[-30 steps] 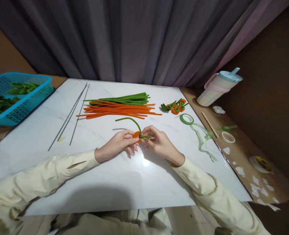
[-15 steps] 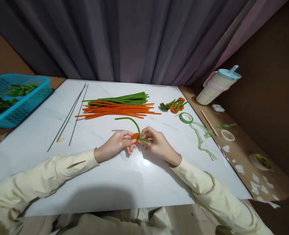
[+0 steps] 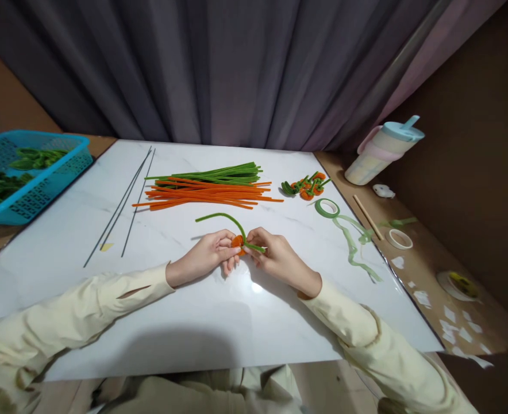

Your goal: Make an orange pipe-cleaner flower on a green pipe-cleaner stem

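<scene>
Between thumb and fingers, my left hand [image 3: 213, 253] pinches a small orange pipe-cleaner flower [image 3: 238, 244] above the white tabletop. My right hand [image 3: 277, 256] meets it from the other side, closed on a green pipe cleaner [image 3: 230, 217] at the flower. One end of the green stem arches up and to the left; a short end points right along my right fingers. Beyond my hands lie a bundle of green pipe cleaners [image 3: 232, 171] and a bundle of orange pipe cleaners [image 3: 206, 194]. Finished orange and green pieces [image 3: 306, 187] sit in a pile to the right.
Thin dark wires [image 3: 122, 204] lie at left, near a blue basket [image 3: 60, 172] of green pieces. On the right are green tape [image 3: 326, 208], a wooden stick [image 3: 368, 217], a white tape ring [image 3: 399, 239], paper scraps [image 3: 450, 328] and a tumbler [image 3: 378, 152].
The long end of the green pipe cleaner has swung a little lower and farther left. Both hands stay almost in place, still on the flower and stem.
</scene>
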{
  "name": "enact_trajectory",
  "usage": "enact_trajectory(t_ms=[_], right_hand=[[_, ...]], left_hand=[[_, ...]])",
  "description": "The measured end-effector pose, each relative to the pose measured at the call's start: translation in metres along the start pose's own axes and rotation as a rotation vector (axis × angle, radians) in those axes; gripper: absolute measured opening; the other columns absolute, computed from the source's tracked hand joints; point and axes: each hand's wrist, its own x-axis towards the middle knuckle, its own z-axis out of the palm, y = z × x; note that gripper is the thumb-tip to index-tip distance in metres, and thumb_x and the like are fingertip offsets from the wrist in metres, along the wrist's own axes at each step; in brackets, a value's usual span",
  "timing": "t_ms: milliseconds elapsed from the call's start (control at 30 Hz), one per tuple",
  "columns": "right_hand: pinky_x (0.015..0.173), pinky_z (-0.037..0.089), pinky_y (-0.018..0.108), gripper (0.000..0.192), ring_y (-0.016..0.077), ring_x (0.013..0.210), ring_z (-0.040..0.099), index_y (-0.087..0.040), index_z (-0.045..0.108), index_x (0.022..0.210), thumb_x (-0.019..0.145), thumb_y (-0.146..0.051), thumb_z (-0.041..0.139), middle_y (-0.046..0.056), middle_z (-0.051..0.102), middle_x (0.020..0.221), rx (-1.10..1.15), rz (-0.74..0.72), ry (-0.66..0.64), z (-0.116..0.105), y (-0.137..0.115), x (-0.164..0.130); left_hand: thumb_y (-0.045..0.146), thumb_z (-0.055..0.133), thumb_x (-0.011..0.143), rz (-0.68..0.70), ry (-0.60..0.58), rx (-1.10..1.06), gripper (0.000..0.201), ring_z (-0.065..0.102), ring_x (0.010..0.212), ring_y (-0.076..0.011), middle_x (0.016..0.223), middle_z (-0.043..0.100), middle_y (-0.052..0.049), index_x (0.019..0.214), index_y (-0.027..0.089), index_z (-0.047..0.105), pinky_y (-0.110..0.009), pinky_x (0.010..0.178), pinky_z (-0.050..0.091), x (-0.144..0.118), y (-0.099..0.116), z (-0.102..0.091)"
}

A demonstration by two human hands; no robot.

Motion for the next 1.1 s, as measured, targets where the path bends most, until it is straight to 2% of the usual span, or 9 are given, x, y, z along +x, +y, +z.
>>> enact_trajectory(t_ms=[233, 433, 700, 800, 900, 1100], right_hand=[[0.055, 0.035, 0.022, 0.004, 0.0114, 0.055, 0.049, -0.017, 0.046, 0.086, 0.086, -0.014, 0.043, 0.002, 0.060, 0.072, -0.202, -0.032, -0.039, -0.003, -0.009, -0.003], [0.054, 0.033, 0.022, 0.010, 0.0122, 0.054, 0.047, -0.017, 0.046, 0.081, 0.081, -0.009, 0.040, 0.001, 0.056, 0.065, -0.228, -0.103, -0.025, -0.001, -0.005, -0.002], [0.053, 0.033, 0.022, 0.014, 0.0117, 0.053, 0.044, -0.019, 0.045, 0.078, 0.077, -0.007, 0.038, 0.000, 0.055, 0.064, -0.182, -0.111, -0.017, -0.001, -0.006, -0.004], [0.053, 0.034, 0.023, 0.012, 0.0118, 0.052, 0.045, -0.019, 0.045, 0.077, 0.078, -0.009, 0.040, -0.001, 0.054, 0.061, -0.116, -0.050, -0.002, 0.000, -0.008, -0.004], [0.050, 0.037, 0.023, 0.009, 0.0108, 0.046, 0.047, -0.020, 0.042, 0.077, 0.082, -0.013, 0.041, -0.003, 0.054, 0.057, 0.023, 0.088, -0.043, 0.001, -0.011, -0.003], [0.042, 0.041, 0.022, 0.009, 0.0098, 0.039, 0.050, -0.020, 0.038, 0.079, 0.084, -0.020, 0.046, -0.004, 0.056, 0.058, 0.307, 0.242, -0.107, 0.002, -0.010, 0.000]], left_hand=[[0.028, 0.052, 0.084, -0.005, 0.014, 0.093, 0.015, 0.053, 0.046, -0.0082, 0.065, 0.059, 0.001, 0.081, 0.015, 0.047, -0.021, 0.044, 0.045, -0.003, 0.002, 0.004], [0.030, 0.053, 0.084, 0.018, 0.039, 0.102, 0.016, 0.052, 0.046, -0.0085, 0.065, 0.057, 0.002, 0.082, 0.015, 0.048, -0.021, 0.043, 0.046, -0.004, 0.000, 0.005], [0.035, 0.052, 0.085, 0.031, 0.015, 0.093, 0.020, 0.053, 0.046, -0.0086, 0.065, 0.058, 0.001, 0.079, 0.016, 0.048, -0.021, 0.044, 0.046, -0.004, -0.003, 0.003], [0.036, 0.052, 0.084, 0.029, 0.026, 0.107, 0.020, 0.052, 0.046, -0.0088, 0.063, 0.056, 0.002, 0.081, 0.016, 0.049, -0.021, 0.044, 0.045, -0.004, -0.001, 0.003], [0.036, 0.051, 0.085, 0.045, 0.060, 0.158, 0.019, 0.050, 0.049, -0.0092, 0.064, 0.054, 0.003, 0.084, 0.017, 0.049, -0.020, 0.044, 0.043, -0.006, 0.002, 0.004], [0.030, 0.047, 0.088, 0.260, 0.152, 0.532, 0.015, 0.052, 0.063, -0.0119, 0.071, 0.056, 0.001, 0.093, 0.018, 0.055, -0.023, 0.062, 0.042, -0.009, 0.000, 0.004]])
